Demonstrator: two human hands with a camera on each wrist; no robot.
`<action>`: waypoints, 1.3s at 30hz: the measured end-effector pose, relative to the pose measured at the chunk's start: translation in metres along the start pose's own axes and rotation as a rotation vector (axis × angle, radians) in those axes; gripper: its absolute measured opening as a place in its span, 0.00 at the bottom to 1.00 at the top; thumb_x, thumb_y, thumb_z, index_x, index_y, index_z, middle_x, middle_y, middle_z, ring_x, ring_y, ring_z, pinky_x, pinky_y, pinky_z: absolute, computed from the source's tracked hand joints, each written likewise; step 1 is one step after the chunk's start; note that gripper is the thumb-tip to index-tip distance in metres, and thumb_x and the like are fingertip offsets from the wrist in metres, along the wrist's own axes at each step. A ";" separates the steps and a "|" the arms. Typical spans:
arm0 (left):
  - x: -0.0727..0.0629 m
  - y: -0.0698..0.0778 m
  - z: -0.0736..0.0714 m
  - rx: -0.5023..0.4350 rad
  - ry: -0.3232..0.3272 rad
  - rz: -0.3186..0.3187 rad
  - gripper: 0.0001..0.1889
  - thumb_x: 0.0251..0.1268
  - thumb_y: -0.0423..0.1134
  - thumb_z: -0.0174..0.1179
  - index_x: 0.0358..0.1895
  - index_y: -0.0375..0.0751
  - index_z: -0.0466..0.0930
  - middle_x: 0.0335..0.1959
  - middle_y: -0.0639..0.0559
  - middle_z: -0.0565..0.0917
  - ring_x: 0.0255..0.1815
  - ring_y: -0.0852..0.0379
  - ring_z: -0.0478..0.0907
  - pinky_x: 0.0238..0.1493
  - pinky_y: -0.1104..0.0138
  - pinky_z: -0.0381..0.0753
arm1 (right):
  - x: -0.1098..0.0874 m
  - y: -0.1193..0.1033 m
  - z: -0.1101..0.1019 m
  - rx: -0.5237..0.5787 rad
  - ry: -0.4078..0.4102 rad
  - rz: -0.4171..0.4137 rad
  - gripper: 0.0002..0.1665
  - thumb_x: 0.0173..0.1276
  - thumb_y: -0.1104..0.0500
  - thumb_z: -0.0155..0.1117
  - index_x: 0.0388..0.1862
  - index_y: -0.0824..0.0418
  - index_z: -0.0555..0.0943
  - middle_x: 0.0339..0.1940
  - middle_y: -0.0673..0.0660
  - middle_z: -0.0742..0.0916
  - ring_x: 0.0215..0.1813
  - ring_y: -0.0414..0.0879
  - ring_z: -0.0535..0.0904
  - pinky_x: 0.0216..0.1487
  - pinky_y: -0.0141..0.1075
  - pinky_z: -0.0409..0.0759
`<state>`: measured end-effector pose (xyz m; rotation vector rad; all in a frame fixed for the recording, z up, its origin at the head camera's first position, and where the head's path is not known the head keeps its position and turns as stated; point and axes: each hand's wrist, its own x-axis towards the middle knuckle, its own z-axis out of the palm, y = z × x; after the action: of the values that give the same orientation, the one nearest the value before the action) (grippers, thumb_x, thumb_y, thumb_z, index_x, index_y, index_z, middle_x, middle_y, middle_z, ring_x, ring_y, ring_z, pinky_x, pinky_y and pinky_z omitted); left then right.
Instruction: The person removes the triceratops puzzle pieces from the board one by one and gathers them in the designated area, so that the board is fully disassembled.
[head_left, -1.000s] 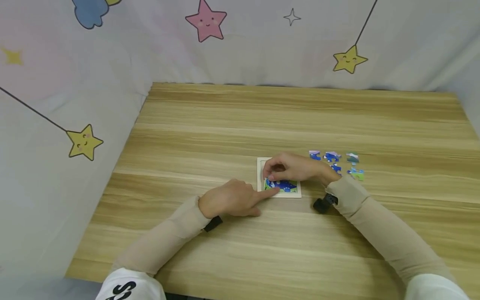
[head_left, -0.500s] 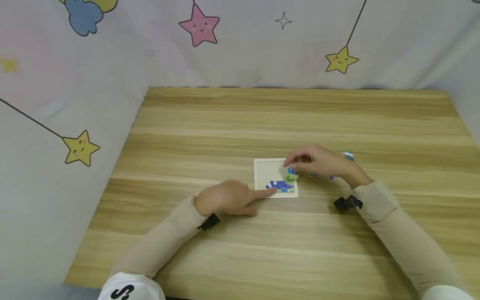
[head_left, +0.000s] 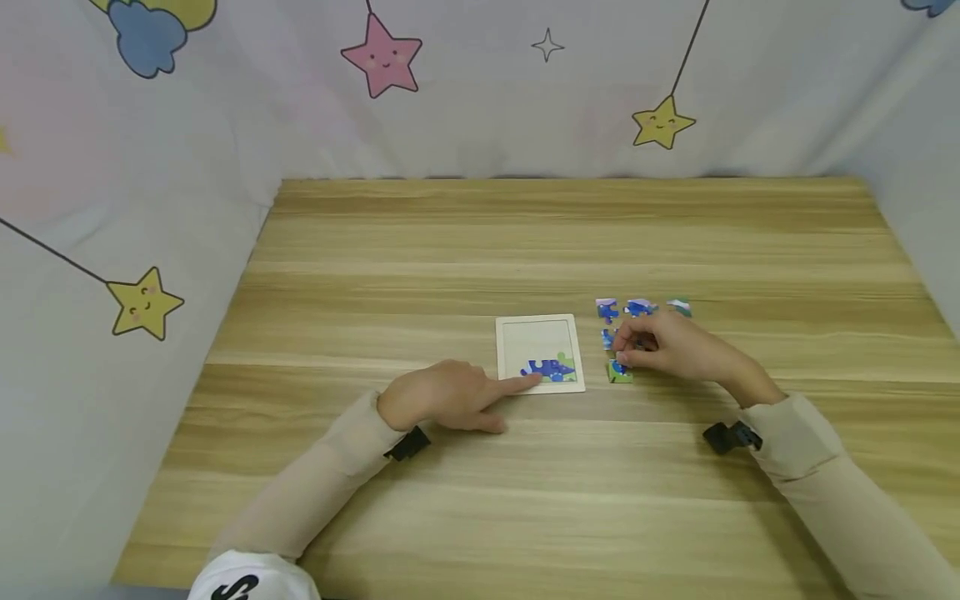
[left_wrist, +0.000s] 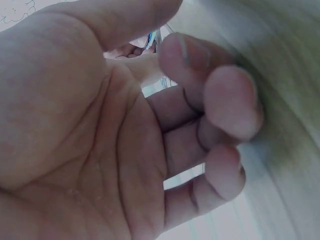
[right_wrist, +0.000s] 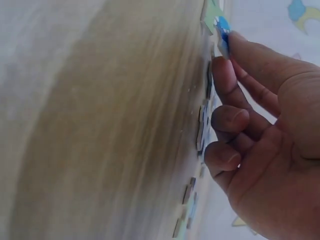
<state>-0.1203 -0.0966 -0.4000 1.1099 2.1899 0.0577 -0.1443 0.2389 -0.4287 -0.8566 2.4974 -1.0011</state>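
A square, pale puzzle tray (head_left: 500, 350) lies on the table, with joined blue and green puzzle pieces (head_left: 555, 369) along its lower right part. My left hand (head_left: 442, 396) reaches in from the left, its straight index finger touching these pieces, the other fingers bent and holding nothing. To the right of the tray, my right hand (head_left: 686, 348) pinches a green and blue puzzle piece (head_left: 619, 374) at its upper edge. In the right wrist view, thumb and index finger grip that piece (right_wrist: 222, 37) at the table's surface.
Several loose puzzle pieces lie behind and beside the right hand, among them a blue one (head_left: 607, 310), a purple and blue one (head_left: 641, 307) and a white and green one (head_left: 679, 307). The hand partly covers others. Behind the table (head_left: 450, 242) hangs a printed cloth (head_left: 465, 125).
My right hand has moved right from over the tray, carrying the green and blue puzzle piece to the table beside the loose pieces. The left index finger has stayed on the tray's pieces.
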 end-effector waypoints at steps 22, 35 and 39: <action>0.004 -0.001 -0.002 -0.059 0.008 0.020 0.41 0.73 0.51 0.60 0.81 0.60 0.47 0.19 0.55 0.69 0.22 0.58 0.67 0.30 0.64 0.72 | 0.042 -0.027 0.018 -0.019 -0.058 -0.088 0.04 0.71 0.63 0.66 0.42 0.57 0.85 0.36 0.47 0.83 0.30 0.41 0.71 0.33 0.33 0.73; -0.002 -0.034 -0.020 -0.163 0.098 0.073 0.35 0.75 0.49 0.58 0.80 0.54 0.54 0.20 0.59 0.66 0.19 0.63 0.60 0.26 0.68 0.62 | 0.061 -0.041 0.037 -0.048 -0.135 -0.057 0.13 0.61 0.56 0.76 0.44 0.55 0.84 0.39 0.48 0.82 0.43 0.44 0.75 0.48 0.40 0.74; -0.001 -0.039 -0.019 -0.161 0.099 0.082 0.32 0.76 0.49 0.56 0.79 0.58 0.58 0.20 0.60 0.66 0.19 0.63 0.59 0.26 0.68 0.62 | 0.061 -0.046 0.039 -0.089 -0.137 -0.042 0.13 0.60 0.55 0.77 0.42 0.53 0.84 0.40 0.48 0.81 0.45 0.44 0.74 0.50 0.42 0.72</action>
<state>-0.1583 -0.1178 -0.3979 1.1263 2.1821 0.3256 -0.1532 0.1535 -0.4283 -0.9741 2.4327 -0.8203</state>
